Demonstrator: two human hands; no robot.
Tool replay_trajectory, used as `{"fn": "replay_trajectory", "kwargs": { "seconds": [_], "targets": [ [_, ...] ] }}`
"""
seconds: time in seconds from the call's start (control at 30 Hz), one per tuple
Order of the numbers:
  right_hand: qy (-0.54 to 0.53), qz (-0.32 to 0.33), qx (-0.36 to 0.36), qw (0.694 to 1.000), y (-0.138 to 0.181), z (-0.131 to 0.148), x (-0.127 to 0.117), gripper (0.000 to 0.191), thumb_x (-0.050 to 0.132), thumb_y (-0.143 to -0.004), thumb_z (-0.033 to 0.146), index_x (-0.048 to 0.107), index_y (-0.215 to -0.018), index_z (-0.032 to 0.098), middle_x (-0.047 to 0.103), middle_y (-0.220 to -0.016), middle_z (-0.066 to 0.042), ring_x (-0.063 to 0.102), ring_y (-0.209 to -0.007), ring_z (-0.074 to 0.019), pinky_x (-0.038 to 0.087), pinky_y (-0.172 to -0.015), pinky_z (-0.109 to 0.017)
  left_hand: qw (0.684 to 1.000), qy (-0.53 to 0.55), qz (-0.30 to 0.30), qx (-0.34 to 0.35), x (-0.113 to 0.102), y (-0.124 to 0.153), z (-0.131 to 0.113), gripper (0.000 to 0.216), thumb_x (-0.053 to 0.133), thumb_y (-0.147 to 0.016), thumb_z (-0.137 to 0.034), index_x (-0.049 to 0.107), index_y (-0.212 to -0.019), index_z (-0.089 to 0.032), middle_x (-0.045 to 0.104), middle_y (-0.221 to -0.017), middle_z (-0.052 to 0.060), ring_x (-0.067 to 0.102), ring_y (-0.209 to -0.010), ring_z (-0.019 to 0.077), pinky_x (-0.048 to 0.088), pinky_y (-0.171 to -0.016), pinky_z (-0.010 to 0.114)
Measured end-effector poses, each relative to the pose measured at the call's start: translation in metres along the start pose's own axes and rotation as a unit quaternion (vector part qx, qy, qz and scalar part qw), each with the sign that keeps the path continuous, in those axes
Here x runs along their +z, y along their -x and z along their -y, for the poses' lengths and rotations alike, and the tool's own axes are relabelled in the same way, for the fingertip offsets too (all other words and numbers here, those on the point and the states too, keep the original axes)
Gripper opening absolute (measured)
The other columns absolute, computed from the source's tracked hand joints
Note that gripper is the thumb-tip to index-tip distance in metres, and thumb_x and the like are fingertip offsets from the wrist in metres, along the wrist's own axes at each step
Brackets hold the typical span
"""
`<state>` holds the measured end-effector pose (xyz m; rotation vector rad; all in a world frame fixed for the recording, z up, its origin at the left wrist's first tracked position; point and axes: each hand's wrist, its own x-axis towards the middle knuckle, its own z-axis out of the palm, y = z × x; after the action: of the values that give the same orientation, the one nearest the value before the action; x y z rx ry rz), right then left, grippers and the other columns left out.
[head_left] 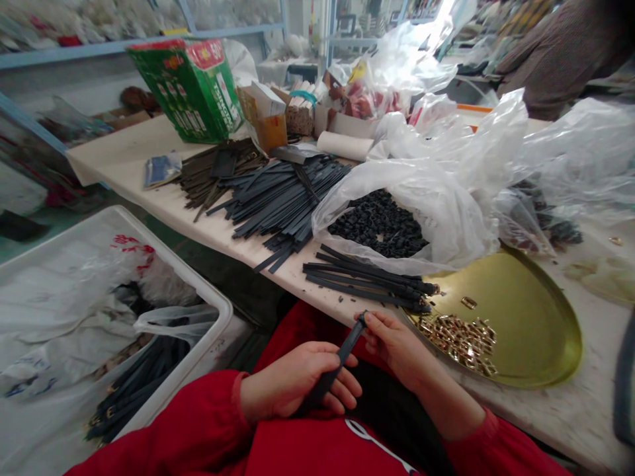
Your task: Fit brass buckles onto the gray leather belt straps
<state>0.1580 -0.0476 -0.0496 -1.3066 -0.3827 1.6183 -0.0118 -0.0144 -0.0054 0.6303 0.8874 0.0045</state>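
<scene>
A dark strap (350, 342) runs between my two hands, in front of the table edge. My left hand (317, 380) holds it along its length, thumb on top and fingers underneath. With thumb and fingertips my right hand (387, 337) pinches the strap's upper end; whatever small part is there is mostly hidden. Just beyond lies a small bundle of dark straps (357, 274) with gold buckles at their right ends. To its right, a heap of gold buckles (464, 340) rests on a gold oval tray (540, 317).
A clear plastic bag (451, 218) holds small black loops (380, 225). Many loose dark straps (282, 198) lie left of it. A green box (191, 92) stands at the back. At lower left, a white bin (221, 307) contains bagged straps. Someone stands at upper right.
</scene>
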Motion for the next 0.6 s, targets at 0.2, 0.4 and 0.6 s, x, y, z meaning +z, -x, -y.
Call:
{"fn": "replay_trajectory", "kwargs": {
  "seconds": [0.2, 0.4, 0.6],
  "targets": [
    [0.002, 0.009, 0.0, 1.0, 0.0004, 0.0, 0.0001, 0.035, 0.07, -0.063, 0.044, 0.06, -0.082, 0.016, 0.04, -0.051, 0.007, 0.033, -0.044, -0.0064, 0.025, -0.042, -0.02, 1.0, 0.024, 0.012, 0.008, 0.002, -0.0002, 0.0048, 0.035, 0.059, -0.068, -0.031, 0.052, -0.095, -0.01, 0.064, -0.073, 0.008, 0.061, -0.06, 0.0137, 0.043, -0.054, 0.023],
    [0.039, 0.037, 0.002, 0.999, 0.0041, 0.0006, 0.0043, 0.034, 0.066, -0.067, 0.047, 0.055, -0.075, 0.016, 0.038, -0.05, 0.007, 0.031, -0.044, -0.0058, 0.021, -0.043, -0.02, 0.999, 0.046, 0.01, 0.009, 0.0035, -0.0025, 0.0078, 0.032, 0.058, -0.071, -0.029, 0.053, -0.095, -0.01, 0.065, -0.074, 0.008, 0.061, -0.06, 0.0135, 0.043, -0.053, 0.022],
    [0.055, 0.025, 0.008, 0.998, 0.0052, 0.0015, 0.0085, 0.036, 0.067, -0.064, 0.049, 0.052, -0.072, 0.017, 0.038, -0.049, 0.008, 0.031, -0.043, -0.0057, 0.022, -0.043, -0.02, 0.999, 0.053, 0.005, 0.003, 0.0049, -0.0026, 0.0079, 0.033, 0.058, -0.071, -0.03, 0.052, -0.096, -0.01, 0.065, -0.075, 0.01, 0.062, -0.062, 0.0144, 0.044, -0.055, 0.023]
  ]
}}
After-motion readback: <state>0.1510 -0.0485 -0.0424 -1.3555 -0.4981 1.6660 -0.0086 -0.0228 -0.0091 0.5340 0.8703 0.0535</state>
